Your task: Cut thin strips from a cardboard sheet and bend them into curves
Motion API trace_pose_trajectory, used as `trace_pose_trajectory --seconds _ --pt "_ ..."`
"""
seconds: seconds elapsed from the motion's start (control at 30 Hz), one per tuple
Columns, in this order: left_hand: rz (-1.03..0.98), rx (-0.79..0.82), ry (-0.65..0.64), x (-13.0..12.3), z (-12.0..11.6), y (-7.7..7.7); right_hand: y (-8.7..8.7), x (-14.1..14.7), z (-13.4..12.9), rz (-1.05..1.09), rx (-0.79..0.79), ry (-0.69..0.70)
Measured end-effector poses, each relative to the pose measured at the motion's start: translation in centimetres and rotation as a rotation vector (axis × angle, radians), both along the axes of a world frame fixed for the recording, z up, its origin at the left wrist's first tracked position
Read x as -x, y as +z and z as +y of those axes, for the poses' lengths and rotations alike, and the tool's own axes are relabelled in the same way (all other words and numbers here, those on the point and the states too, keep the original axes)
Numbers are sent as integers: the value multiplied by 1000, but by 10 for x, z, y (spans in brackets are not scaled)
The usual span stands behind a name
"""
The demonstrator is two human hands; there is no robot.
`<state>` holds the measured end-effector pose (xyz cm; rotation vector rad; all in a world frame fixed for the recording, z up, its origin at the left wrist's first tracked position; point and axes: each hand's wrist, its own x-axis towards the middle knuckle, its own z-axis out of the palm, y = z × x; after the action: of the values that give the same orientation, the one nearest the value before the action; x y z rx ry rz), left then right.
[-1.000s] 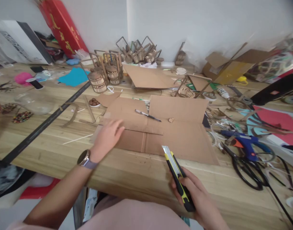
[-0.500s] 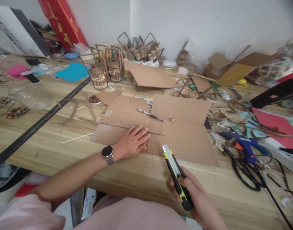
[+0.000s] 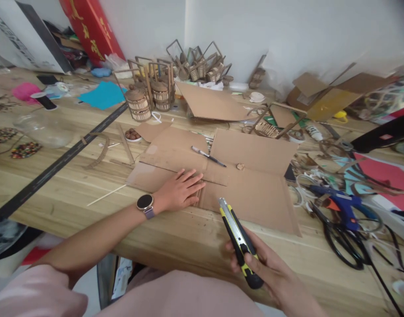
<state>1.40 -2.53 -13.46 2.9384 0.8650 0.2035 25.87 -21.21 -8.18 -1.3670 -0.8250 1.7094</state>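
My left hand (image 3: 180,190) lies flat with fingers spread on a brown cardboard sheet (image 3: 251,198), near its front edge. A long dark slit runs across the cardboard beside those fingers. My right hand (image 3: 264,264) is wrapped round a yellow-and-black utility knife (image 3: 236,240), thumb on the handle. The knife's metal tip points away from me, above the sheet's front edge, and appears apart from it. On the cardboard rest a pen (image 3: 208,156) and a small brown scrap (image 3: 240,167).
Several small woven baskets (image 3: 139,105) stand at the back, beside another cardboard piece (image 3: 215,103). Black-handled scissors (image 3: 345,246) and a blue glue gun (image 3: 345,204) lie on the right. A bowl of brown nuts (image 3: 132,135) and a black strip (image 3: 63,160) are on the left.
The knife in my right hand has shifted slightly left, with my thumb a little lower. My left hand stays pressed on the cardboard. The whole view has tilted slightly.
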Motion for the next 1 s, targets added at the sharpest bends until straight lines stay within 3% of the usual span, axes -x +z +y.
trace_pose_trajectory --seconds 0.23,0.47,0.73,0.87,1.0 --pt "8 1 -1 -1 -1 1 -4 4 -13 118 119 -149" --pt "26 -7 6 -1 -2 2 -8 10 -7 101 13 -164" --pt "-11 4 -5 0 -2 -1 -9 8 -8 19 29 -164" --pt "-2 46 -12 -2 2 9 -6 -7 -3 -65 6 -148" --pt "-67 104 -20 -18 15 26 5 -26 20 -338 -102 -19"
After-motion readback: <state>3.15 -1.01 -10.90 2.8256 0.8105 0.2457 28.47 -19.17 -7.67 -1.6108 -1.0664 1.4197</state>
